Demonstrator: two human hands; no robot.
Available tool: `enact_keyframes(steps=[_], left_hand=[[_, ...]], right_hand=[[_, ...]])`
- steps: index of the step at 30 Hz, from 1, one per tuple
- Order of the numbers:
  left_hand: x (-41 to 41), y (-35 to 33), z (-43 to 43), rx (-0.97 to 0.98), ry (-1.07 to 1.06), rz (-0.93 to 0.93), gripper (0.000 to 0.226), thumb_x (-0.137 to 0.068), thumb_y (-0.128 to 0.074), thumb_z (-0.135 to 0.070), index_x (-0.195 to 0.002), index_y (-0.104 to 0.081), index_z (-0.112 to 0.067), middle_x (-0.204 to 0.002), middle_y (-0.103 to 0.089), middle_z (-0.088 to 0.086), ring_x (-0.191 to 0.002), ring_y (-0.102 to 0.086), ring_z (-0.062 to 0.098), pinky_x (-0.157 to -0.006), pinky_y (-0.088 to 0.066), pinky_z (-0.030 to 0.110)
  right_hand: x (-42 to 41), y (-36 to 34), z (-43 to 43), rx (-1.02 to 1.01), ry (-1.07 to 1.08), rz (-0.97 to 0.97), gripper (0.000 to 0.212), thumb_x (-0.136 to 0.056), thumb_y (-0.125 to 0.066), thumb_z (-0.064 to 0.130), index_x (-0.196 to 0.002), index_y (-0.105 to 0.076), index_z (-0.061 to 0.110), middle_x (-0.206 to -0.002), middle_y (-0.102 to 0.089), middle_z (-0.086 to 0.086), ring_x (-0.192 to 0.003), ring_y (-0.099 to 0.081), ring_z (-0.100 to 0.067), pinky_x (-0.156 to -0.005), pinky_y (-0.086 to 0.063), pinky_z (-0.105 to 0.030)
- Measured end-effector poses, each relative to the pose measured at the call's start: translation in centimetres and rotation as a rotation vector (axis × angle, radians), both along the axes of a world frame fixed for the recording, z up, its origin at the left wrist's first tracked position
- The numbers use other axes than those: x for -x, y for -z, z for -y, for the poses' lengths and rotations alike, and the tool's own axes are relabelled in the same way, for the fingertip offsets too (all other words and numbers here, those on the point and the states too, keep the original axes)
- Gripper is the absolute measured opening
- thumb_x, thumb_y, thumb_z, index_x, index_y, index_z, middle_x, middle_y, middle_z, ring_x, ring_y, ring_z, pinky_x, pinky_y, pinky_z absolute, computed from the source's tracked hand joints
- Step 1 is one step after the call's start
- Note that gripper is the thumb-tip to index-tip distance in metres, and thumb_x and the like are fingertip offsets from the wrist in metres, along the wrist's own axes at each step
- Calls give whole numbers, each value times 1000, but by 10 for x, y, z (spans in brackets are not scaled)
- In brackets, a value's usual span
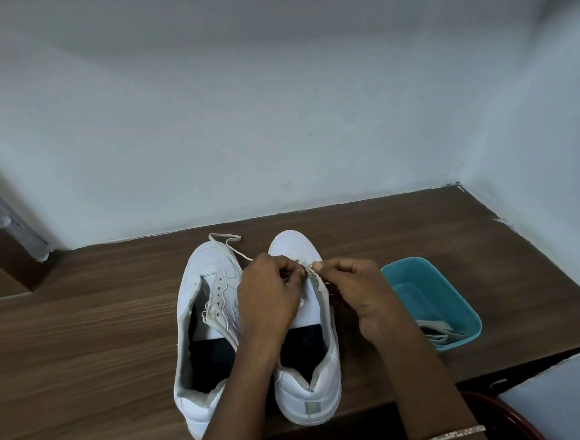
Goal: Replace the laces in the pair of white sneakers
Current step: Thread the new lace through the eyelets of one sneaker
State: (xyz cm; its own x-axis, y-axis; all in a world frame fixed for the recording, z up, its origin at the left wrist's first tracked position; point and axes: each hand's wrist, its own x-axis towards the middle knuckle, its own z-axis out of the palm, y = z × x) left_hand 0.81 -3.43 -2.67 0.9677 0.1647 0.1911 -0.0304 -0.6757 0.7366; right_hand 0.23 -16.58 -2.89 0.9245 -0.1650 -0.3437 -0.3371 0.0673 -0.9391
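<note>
Two white sneakers stand side by side on the wooden table (84, 337), toes pointing at the wall. The left sneaker (200, 329) has no lace in its eyelets and its tongue is pulled open. Over the right sneaker (310, 383), near the front eyelets, my left hand (269, 293) and my right hand (362, 290) both pinch a white lace (315, 276). The loose end of that lace (226, 241) trails past the left sneaker's toe. Both hands hide the right sneaker's eyelet rows.
A teal plastic tub (458, 297) sits to the right of the sneakers with more white laces (437, 333) in its near end. Walls close the table at the back and right. A red chair edge (508, 414) shows at the bottom right.
</note>
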Motion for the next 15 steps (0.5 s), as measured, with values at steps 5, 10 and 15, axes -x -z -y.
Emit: enact_keyframes(steps=[5,10,15], left_hand=[[-3,3,-2,9,2,-2,6,-84,-74,-25,-81,-79,-24,-80,-65,-12,-83,-64,15,-66,-41,27],[-5,4,-5,92,-3,-19,3,-83,-76,-27,-83,-73,-28,-77,-67,-11,-73,-63,11,-72,-53,36],[-5,3,-8,130,65,53,9,-84,-73,-32,-92,-71,-33,-86,-67,-11,-76,-64,8,-77,-54,40]], right_hand=[[-1,2,-8,-21,68,46,11,-88,-75,11,-94,-77,2,-87,-77,-14,-79,-72,-24,-79,-60,-37],[-5,0,-4,60,139,110,8,-93,-69,16,-93,-73,9,-83,-75,-7,-69,-67,-10,-58,-54,-21],[-10,-12,23,-113,260,192,9,-102,-55,16,-101,-62,11,-91,-78,-6,-81,-75,-15,-69,-57,-28]])
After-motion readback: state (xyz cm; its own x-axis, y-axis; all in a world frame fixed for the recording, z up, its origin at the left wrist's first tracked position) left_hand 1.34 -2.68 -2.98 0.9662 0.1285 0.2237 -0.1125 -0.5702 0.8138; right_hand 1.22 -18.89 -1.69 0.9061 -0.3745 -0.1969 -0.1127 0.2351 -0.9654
